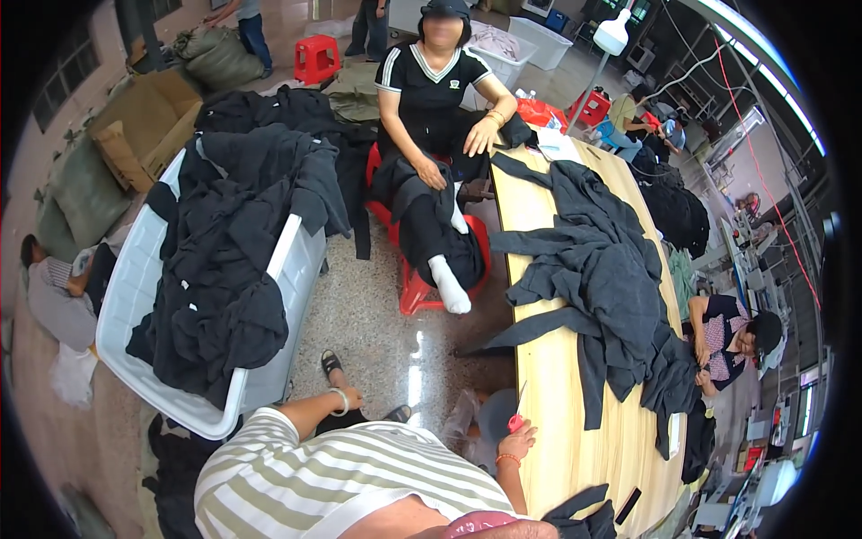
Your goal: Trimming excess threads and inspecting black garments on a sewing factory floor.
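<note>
My left hand (351,401) hangs low by my knee, beside the grey-white bin, with a bangle at its wrist. Its fingers look curled, and I see nothing in them. At the near left edge of the wooden table, my right hand (517,441) is closed around a pair of red-handled scissors (515,421). Their thin blade points away from me. Dark garments (593,260) lie heaped across the table, sleeves trailing over its left edge. Another dark garment (584,516) sits close by my right forearm, next to a black phone-like slab (628,506).
The grey-white bin (117,341) on my left overflows with dark garments (224,242). Ahead, a person (440,90) sits by red stools (422,292), dark cloth over their lap. Another person (723,346) works at the table's (548,395) right side. A lamp (612,34) stands behind.
</note>
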Tool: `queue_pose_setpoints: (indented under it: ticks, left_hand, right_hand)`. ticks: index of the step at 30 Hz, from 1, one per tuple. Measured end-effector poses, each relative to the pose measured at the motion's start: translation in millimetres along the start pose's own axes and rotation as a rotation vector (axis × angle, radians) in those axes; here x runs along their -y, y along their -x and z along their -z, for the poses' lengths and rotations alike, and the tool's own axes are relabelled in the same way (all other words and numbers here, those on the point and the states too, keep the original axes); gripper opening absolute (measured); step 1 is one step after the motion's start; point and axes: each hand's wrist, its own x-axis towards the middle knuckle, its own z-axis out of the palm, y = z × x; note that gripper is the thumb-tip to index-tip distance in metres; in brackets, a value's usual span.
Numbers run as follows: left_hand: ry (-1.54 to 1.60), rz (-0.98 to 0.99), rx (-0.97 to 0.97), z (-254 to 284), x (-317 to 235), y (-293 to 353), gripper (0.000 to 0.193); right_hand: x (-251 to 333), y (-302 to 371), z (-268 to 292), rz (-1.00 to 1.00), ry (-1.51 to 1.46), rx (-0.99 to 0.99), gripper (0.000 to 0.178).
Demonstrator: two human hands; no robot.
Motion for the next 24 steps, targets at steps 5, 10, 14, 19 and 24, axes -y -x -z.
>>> queue_pose_setpoints:
  ticks: [5,10,14,19,24]
  left_hand:
    - [0.073,-0.064,0.039,6.3,-24.2,5.9,0.039]
    - [0.050,-0.044,-0.033,-3.3,-7.9,17.3,0.038]
    - [0.060,0.068,0.054,-15.7,19.8,17.7,0.042]
    - [0.050,0.082,0.122,-14.1,15.6,33.6,0.061]
    - [0.037,0.040,0.175,-12.9,-2.0,40.3,0.070]
  right_hand:
    - [2.2,-1.6,4.9,0.025,-0.040,-0.019,0.057]
    - [1.6,-1.4,4.9,-0.001,-0.035,0.008,0.057]
    - [-0.9,-0.1,2.0,0.015,-0.066,-0.025,0.057]
    - [-1.2,-1.0,-0.2,0.011,-0.014,-0.010,0.059]
    - [1.1,2.2,4.3,0.027,-0.024,-0.003,0.059]
